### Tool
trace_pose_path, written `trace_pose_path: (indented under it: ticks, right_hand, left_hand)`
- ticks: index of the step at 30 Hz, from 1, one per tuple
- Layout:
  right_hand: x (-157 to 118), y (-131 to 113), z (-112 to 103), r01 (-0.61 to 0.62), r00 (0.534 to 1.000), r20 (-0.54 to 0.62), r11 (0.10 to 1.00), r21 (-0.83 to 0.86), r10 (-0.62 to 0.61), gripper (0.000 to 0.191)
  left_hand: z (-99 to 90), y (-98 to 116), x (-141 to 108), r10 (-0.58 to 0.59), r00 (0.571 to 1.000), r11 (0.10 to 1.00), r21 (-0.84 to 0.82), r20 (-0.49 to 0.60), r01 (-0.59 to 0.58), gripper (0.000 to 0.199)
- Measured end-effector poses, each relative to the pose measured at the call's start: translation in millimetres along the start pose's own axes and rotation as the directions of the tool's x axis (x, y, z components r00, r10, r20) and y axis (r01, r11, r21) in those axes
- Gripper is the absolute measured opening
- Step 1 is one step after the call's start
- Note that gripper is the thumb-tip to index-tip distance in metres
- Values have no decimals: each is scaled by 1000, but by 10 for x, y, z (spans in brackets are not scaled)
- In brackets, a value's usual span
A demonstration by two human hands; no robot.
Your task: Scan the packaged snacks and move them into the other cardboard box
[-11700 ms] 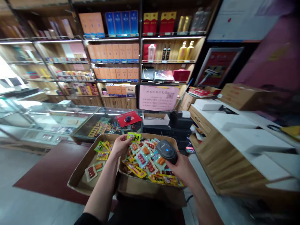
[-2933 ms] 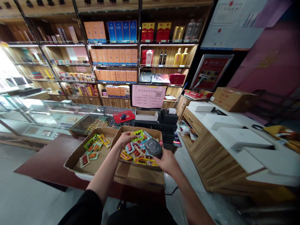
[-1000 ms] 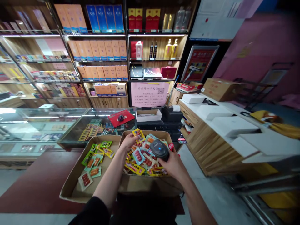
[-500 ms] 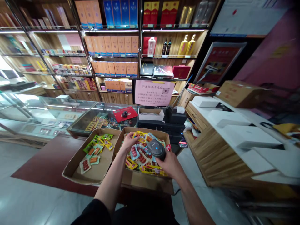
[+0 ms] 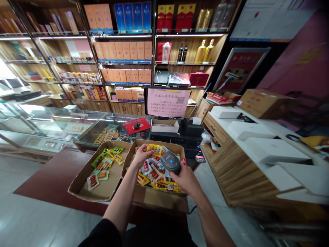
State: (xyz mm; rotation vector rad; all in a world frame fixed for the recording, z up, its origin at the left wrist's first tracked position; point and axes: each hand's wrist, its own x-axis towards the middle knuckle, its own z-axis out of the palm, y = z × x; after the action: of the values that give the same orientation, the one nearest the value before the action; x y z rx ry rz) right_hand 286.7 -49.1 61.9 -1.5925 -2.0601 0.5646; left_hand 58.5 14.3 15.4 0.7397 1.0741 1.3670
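One yellow packet (image 5: 155, 149) pinched in left fingers (image 5: 148, 153), green packet earlier; right fingers (image 5: 177, 177) grip scanner (image 5: 170, 162).

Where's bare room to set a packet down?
In the left carton, the floor is bare between the loose packets and the right and near walls. The dark red tabletop left of that carton is bare. A heap of packets crowds the right carton, where the left hand pinches a yellow packet and the right hand grips a scanner.

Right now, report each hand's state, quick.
Left hand: closed, holding a yellow packet.
Right hand: closed, holding a dark handheld scanner.
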Motion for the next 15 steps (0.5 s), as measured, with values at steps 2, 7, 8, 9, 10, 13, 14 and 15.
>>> trace_pose_path:
  ticks: [2,7,8,9,10,13,14,15]
  right_hand:
    - [-7,2,-4,-3,1000,-5,1000,3,3,24]
    - [-15,-41,-30,-12,1000,2,1000,3,12,23]
    - [-13,-59,-37,-10,1000,3,1000,3,10,23]
    - [-10,-76,-41,-5,1000,5,1000,6,5,22]
    - [-5,-93,-44,0,1000,6,1000,7,0,22]
    - [20,-120,-22,1,1000,15,1000,-18,-1,22]
    - [34,-117,-1,-2,1000,21,999,-37,3,21]
    - [51,-107,27,-4,1000,25,998,-57,6,21]
  left_hand:
    - [-1,2,-4,-1,1000,1000,24,-5,1,50]
    - [10,29,-17,-14,1000,1000,13,2,14,51]
    - [12,37,-17,-14,1000,1000,3,8,14,52]
    - [10,45,-17,-12,1000,1000,-5,14,12,52]
    - [-1,53,-17,-9,1000,1000,-10,19,9,52]
    - [-119,83,-26,2,1000,1000,-10,-2,-3,52]
    - [-199,99,-38,4,1000,1000,-9,-23,-4,53]
    - [-303,118,-56,8,999,1000,-11,-51,-9,53]
